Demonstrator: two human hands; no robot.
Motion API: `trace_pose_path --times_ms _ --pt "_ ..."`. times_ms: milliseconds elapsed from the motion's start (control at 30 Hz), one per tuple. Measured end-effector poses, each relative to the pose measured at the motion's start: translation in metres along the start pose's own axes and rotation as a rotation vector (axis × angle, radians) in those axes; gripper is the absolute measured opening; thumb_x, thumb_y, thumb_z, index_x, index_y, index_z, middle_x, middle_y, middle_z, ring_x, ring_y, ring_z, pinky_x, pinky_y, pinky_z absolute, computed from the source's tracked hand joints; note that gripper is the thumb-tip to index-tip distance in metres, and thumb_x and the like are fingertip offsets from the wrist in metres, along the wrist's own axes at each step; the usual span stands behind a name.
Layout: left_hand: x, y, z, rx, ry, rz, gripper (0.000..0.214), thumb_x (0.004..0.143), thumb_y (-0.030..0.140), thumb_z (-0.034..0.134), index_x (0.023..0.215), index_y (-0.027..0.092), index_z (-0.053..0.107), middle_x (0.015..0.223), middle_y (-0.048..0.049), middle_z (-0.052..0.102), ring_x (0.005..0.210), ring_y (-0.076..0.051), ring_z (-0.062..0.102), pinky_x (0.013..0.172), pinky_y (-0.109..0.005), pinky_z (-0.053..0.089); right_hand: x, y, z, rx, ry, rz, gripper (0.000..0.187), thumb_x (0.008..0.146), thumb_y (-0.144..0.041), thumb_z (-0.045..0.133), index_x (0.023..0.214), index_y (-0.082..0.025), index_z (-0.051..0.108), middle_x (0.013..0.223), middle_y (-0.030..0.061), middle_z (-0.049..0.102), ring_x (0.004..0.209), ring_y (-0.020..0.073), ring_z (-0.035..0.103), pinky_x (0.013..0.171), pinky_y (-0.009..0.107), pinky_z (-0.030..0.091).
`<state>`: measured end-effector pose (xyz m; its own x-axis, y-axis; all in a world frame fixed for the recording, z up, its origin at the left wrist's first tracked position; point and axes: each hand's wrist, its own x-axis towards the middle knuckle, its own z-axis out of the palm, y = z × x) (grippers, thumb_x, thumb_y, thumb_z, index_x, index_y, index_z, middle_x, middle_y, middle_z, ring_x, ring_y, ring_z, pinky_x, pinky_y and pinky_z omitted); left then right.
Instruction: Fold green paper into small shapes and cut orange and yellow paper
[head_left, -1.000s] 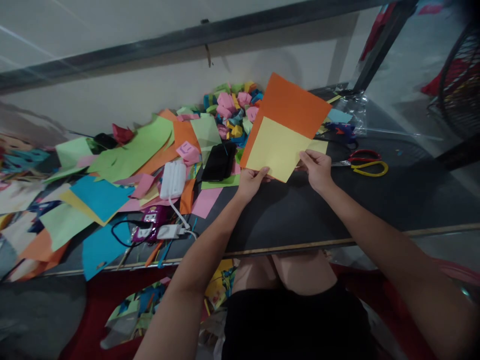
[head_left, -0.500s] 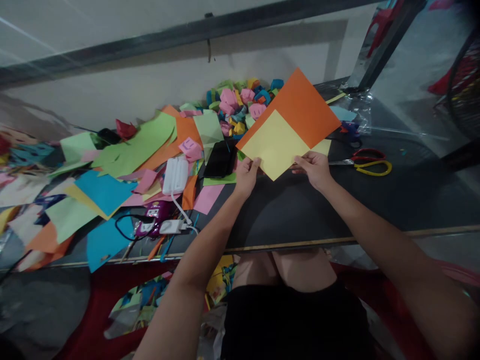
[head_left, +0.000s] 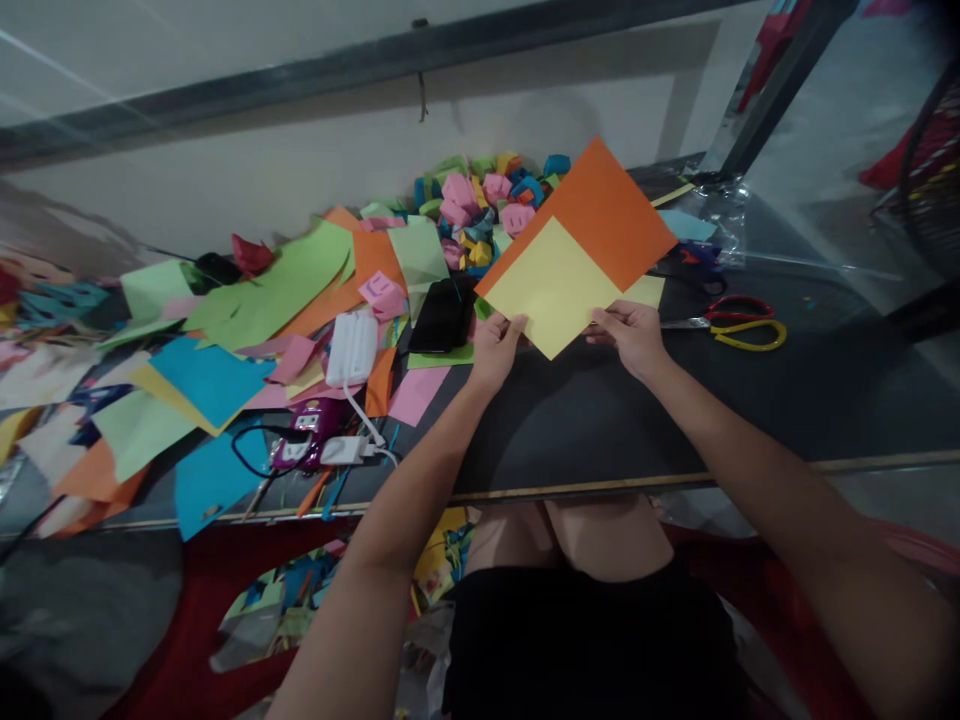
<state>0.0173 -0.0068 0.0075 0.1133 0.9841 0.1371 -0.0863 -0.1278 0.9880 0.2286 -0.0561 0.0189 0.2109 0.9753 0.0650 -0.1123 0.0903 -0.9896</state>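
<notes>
Head view: left hand pinched shut on lower-left edge of yellow sheet; right hand pinched shut on its lower-right edge. Sheet held corner-down, clear above black table. Orange sheet directly behind it, touching. Scissors flat on table, just right of right hand. Heap of folded paper pieces against wall, behind sheets. Black phone beside left hand.

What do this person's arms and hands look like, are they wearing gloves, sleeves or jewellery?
The left forearm and right forearm are bare to the picture's edge, no sleeve showing. The left hand and right hand are bare too: no gloves, and no ring, watch or bracelet that I can see.
</notes>
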Motion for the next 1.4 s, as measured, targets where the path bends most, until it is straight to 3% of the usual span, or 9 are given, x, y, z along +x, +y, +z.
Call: trace_pose_path --times_ms 167,333,467,767,1233,1400 --pt "-0.003 0.0 -0.001 -0.037 -0.021 -0.041 0.031 0.084 0.048 0.076 0.09 0.02 0.064 0.075 -0.0031 0.07 0.067 -0.017 0.069 0.067 -0.033 0.059 0.001 0.0 0.001 -0.015 0.025 -0.007 0.038 0.069 -0.052 0.086 0.073 -0.022 0.064 0.07 0.0041 0.07 0.071 0.02 0.075 0.077 0.037 0.069" --pt "-0.011 0.001 0.002 -0.069 -0.247 -0.194 0.047 0.082 0.05 0.078 0.11 0.018 0.06 0.073 -0.0053 0.072 0.065 -0.021 0.075 0.06 -0.031 0.06 0.001 0.001 0.001 0.031 0.055 -0.048 0.039 0.067 -0.052 0.089 0.071 -0.021 0.065 0.073 0.0048 0.073 0.07 0.0193 0.074 0.078 0.038 0.069" --pt "-0.013 0.002 0.006 -0.053 -0.35 -0.204 0.049 0.08 0.047 0.08 0.111 0.016 0.057 0.073 -0.0043 0.074 0.062 -0.019 0.075 0.055 -0.024 0.059 0.002 0.002 0.001 0.055 0.051 -0.038 0.043 0.062 -0.055 0.09 0.072 -0.02 0.067 0.072 0.0049 0.074 0.073 0.0208 0.076 0.076 0.036 0.069" --pt "-0.009 -0.005 0.004 -0.011 -0.371 -0.17 0.034 0.087 0.04 0.076 0.104 0.016 0.059 0.067 -0.0019 0.071 0.07 -0.02 0.078 0.066 -0.027 0.064 0.003 0.003 0.001 0.063 0.049 -0.013 0.043 0.064 -0.054 0.09 0.08 -0.019 0.071 0.073 0.0031 0.075 0.068 0.0172 0.074 0.076 0.033 0.068" --pt "-0.01 -0.002 0.005 -0.031 -0.377 -0.136 0.037 0.085 0.04 0.08 0.102 0.014 0.06 0.063 -0.0009 0.072 0.066 -0.018 0.078 0.061 -0.02 0.063 0.003 0.0 0.0 0.082 0.026 0.02 0.048 0.057 -0.055 0.093 0.081 -0.019 0.072 0.076 0.004 0.077 0.069 0.0167 0.074 0.074 0.031 0.067" --pt "-0.01 -0.001 0.005 -0.009 -0.411 -0.123 0.037 0.088 0.041 0.077 0.105 0.013 0.061 0.067 -0.0036 0.074 0.07 -0.02 0.079 0.064 -0.022 0.064 0.003 0.0 -0.001 0.063 0.021 0.017 0.043 0.063 -0.051 0.09 0.085 -0.018 0.072 0.075 0.0045 0.074 0.069 0.0176 0.074 0.075 0.032 0.067"
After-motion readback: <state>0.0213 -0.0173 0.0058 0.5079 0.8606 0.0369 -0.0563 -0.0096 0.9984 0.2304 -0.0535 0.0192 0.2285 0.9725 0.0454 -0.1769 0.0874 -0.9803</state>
